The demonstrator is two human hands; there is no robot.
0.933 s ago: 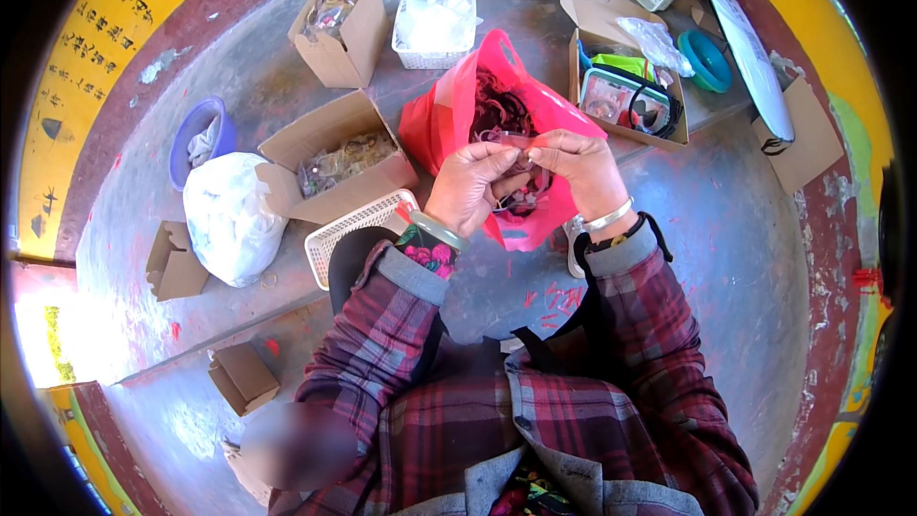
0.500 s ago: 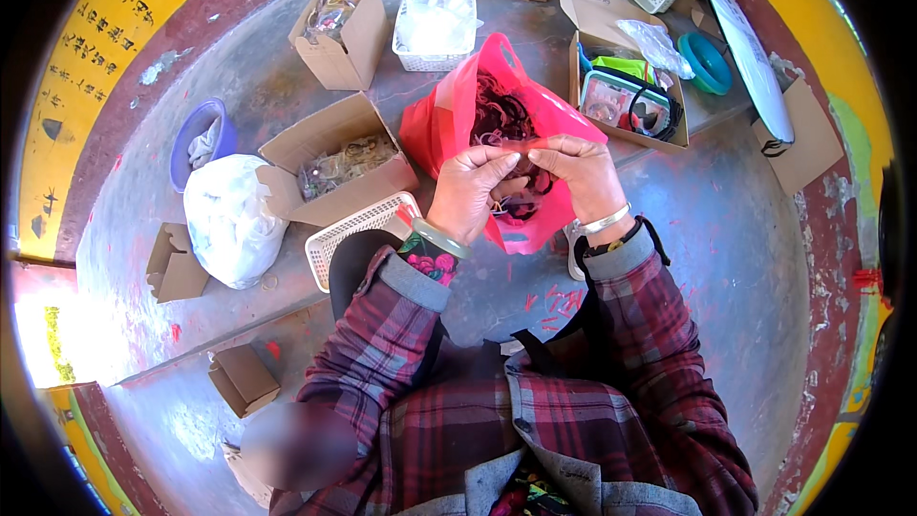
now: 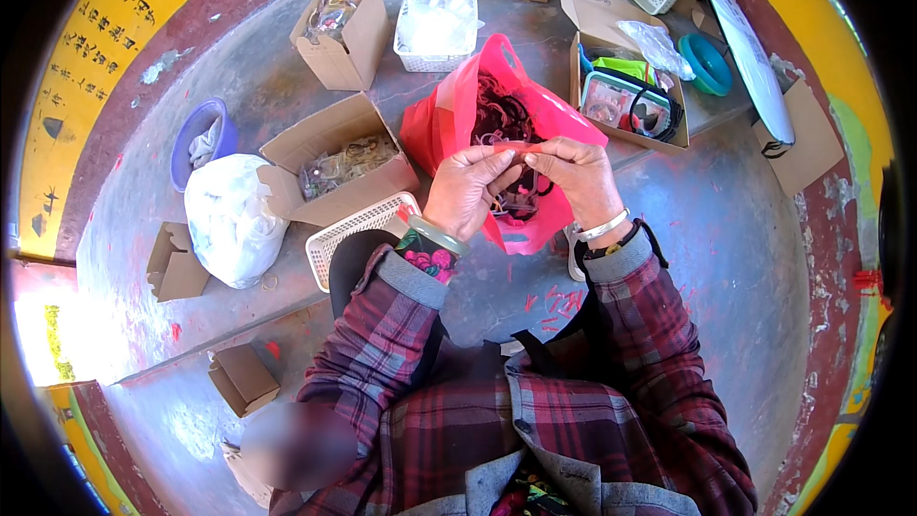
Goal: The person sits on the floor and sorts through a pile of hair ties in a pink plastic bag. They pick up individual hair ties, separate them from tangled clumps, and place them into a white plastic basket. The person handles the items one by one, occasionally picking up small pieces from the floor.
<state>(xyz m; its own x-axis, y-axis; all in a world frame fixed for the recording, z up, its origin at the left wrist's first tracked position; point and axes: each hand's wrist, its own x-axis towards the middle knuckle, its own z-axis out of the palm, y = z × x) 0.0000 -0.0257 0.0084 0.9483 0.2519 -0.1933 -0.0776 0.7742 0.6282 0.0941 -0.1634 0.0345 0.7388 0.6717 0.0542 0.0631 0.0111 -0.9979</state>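
My left hand (image 3: 465, 189) and my right hand (image 3: 581, 178) meet over the mouth of a red plastic bag (image 3: 430, 124). Thumbs and fingertips of both are pinched on a small reddish strip (image 3: 519, 146) stretched between them; its exact kind is too small to make out. Inside the bag lies a heap of dark, loop-shaped bands (image 3: 501, 115), partly hidden by my hands. A pale bangle (image 3: 439, 237) circles my left wrist, a silver one (image 3: 606, 225) my right.
Left of the bag stand an open carton (image 3: 330, 193) of small clear-wrapped pieces, a white basket (image 3: 334, 234) and a stuffed white bag (image 3: 236, 220). Farther off are another carton (image 3: 358, 48), a white basket (image 3: 411, 62) and a box (image 3: 659, 139) holding a clear case.
My fingertips have shifted slightly and drawn closer together, with the left fingers more curled. The reddish strip stays between them; the bag and boxes have not moved.
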